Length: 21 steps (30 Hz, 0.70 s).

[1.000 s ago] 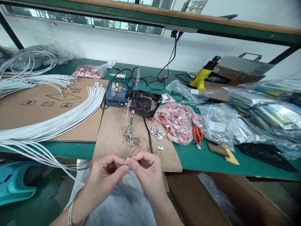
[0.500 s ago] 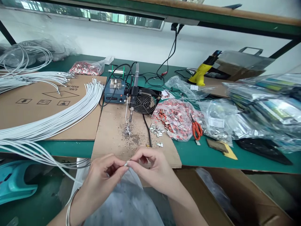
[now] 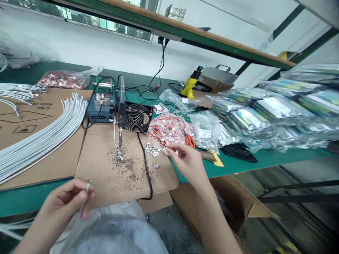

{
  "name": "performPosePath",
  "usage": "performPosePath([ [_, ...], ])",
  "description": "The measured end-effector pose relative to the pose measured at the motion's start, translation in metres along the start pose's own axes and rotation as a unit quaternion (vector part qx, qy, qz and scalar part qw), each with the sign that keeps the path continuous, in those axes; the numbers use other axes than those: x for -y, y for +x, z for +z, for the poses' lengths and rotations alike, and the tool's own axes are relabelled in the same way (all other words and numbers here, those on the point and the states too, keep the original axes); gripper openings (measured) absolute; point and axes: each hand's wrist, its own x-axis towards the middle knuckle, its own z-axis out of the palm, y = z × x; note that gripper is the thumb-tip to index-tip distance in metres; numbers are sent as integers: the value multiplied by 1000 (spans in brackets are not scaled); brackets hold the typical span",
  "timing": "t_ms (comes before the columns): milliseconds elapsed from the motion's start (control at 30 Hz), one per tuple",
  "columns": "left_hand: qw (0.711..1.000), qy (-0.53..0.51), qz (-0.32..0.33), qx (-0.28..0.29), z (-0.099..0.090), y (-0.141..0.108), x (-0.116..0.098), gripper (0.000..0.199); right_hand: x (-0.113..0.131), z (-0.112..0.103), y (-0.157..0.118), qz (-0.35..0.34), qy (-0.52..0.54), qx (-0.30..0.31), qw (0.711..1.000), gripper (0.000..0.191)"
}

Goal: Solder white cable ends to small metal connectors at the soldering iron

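My left hand (image 3: pixel 70 199) is closed around a white cable (image 3: pixel 87 188) close to its end, and a short metal tip sticks up above the fingers. The cable hangs down toward my lap. My right hand (image 3: pixel 185 158) reaches over the cardboard's right edge, thumb and fingertips drawn together beside a plastic bag of small red-and-silver parts (image 3: pixel 169 128). Something small and pale shows at those fingertips, too small to make out. Just left of them lies a loose pile of small silver metal connectors (image 3: pixel 152 149), with another connector (image 3: pixel 156 165) closer to me.
A soldering iron (image 3: pixel 121 113) stands upright over solder scraps (image 3: pixel 119 156), by a blue soldering station (image 3: pixel 100 111) and a black fan (image 3: pixel 137 119). Bundled white cables (image 3: pixel 50 130) lie left. Orange-handled scissors (image 3: pixel 189 140), a yellow heat gun (image 3: pixel 188 86) and bagged stacks (image 3: pixel 278 106) are right.
My hands have parted. My left hand has moved left with the cable, while my right has gone forward and right to the small parts. The view has swung right.
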Motion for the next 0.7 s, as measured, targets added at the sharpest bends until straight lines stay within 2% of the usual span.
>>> performPosePath([
  [67, 995, -81, -36, -44, -1, 5, -8, 46, -21, -4, 23, 0, -93, 31, 995, 15],
  [133, 990, -112, -77, -34, 0, 8, -15, 47, -30, -3, 39, -8, -138, 88, 987, 12],
  [200, 991, -82, -103, -11, 0, 14, -19, 35, -31, -1, 46, -16, -171, 141, 975, 13],
  [267, 995, -11, -100, 6, -4, 23, -20, 22, -30, -2, 47, -22, -191, 176, 965, 12],
  [333, 993, 56, -92, 52, -11, 37, -20, 24, -30, -5, 45, -31, -202, 196, 959, 8],
  [433, 976, 120, -93, 157, -18, 58, -21, 33, -32, -9, 43, -48, -208, 216, 953, 6],
  [533, 951, 189, -98, 225, -15, 69, -24, 34, -31, -8, 46, -57, -208, 238, 947, 8],
  [567, 946, 209, -102, 226, -13, 71, -26, 35, -30, -7, 48, -57, -204, 246, 946, 7],
  [700, 946, 268, -91, 155, -2, 75, -38, 36, -26, -9, 56, -43, -163, 250, 953, 5],
])
